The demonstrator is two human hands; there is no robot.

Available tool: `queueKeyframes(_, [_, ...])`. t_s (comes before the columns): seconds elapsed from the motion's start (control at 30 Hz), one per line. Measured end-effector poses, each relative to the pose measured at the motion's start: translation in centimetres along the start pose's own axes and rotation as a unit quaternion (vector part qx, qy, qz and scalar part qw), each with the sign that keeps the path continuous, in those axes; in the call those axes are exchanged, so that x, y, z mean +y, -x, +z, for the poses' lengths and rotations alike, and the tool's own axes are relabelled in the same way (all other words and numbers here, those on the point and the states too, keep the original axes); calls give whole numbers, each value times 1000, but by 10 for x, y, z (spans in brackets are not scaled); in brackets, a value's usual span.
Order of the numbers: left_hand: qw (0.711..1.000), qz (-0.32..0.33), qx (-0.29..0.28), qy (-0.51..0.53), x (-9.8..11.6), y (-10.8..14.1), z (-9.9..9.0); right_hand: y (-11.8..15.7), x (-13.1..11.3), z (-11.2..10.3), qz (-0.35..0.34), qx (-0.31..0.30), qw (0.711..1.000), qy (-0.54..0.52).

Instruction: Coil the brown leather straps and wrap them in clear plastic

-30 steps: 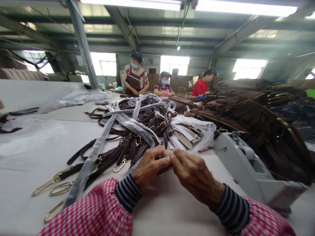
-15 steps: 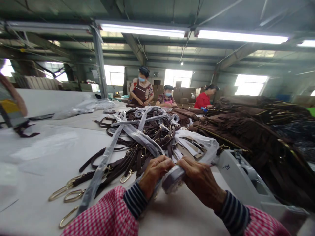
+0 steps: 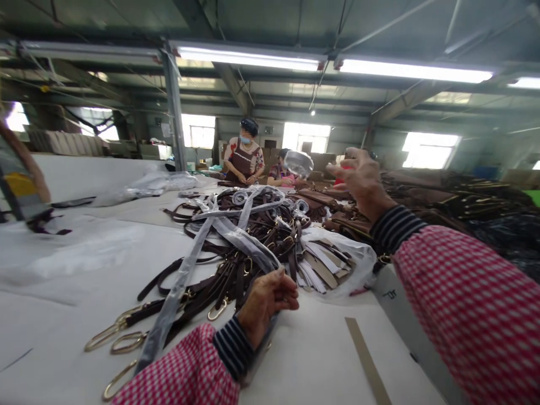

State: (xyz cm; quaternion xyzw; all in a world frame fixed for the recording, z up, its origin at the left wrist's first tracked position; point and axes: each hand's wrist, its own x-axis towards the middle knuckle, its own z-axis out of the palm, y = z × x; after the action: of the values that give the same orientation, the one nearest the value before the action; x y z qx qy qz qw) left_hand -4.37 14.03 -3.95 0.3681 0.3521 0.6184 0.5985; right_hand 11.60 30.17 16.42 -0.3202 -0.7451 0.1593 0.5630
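Observation:
My right hand [image 3: 358, 177] is raised over the far side of the table, open with its fingers spread and nothing in it. Left of its fingertips, a clear-wrapped coiled roll [image 3: 299, 163] hangs in the air, touching neither hand. Low over the table, my left hand [image 3: 270, 301] is loosely open, fingers pointing right. Just beyond it lies a pile of dark brown straps [image 3: 228, 275] with gold-coloured metal clips [image 3: 103, 334]. Long clear plastic sleeves [image 3: 175, 298] run across the pile. Part of a wrapped strap shows beneath my left wrist.
A plastic bag of paper strips [image 3: 324, 261] lies right of the straps. A grey-brown strip [image 3: 367, 360] rests near the front, beside a white box [image 3: 392, 298]. Brown fabric pieces [image 3: 442, 197] are heaped at the right. A masked co-worker [image 3: 244, 154] stands across the table; others are partly hidden.
Both hands were together on the wrapped roll. My right hand has gone up and away, and the roll is now airborne beyond the pile. My left hand stayed low and opened.

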Motion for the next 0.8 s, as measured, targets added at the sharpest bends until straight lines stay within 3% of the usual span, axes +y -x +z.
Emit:
queueKeyframes(0.03, [1000,0,-5,-3,0,0,0,-3,3,0,-6,27,1000,-8])
queueKeyframes(0.07, [1000,0,-11,-9,0,0,0,-1,8,2,-7,17,1000,-4])
queueKeyframes(0.2, [999,3,-18,-49,-2,-1,1,43,35,19,40,-207,974,78])
queueKeyframes(0.3, [998,1,-18,-61,-3,-1,2,80,48,42,55,-296,950,84])
queueKeyframes(0.4, [996,16,-39,-82,-5,-1,3,108,43,62,36,-362,928,78])
queueKeyframes(0.5, [985,61,-56,-154,-10,3,4,125,33,68,0,-406,907,112])
queueKeyframes(0.57, [951,142,-53,-269,-14,7,4,131,32,68,-25,-418,897,142])
queueKeyframes(0.67, [838,321,-58,-437,-19,12,4,138,40,70,-24,-405,903,142])
queueKeyframes(0.73, [768,411,-36,-491,-20,12,2,146,45,74,6,-388,915,113])
queueKeyframes(0.8, [720,453,20,-525,-19,10,0,154,47,79,67,-385,918,64])
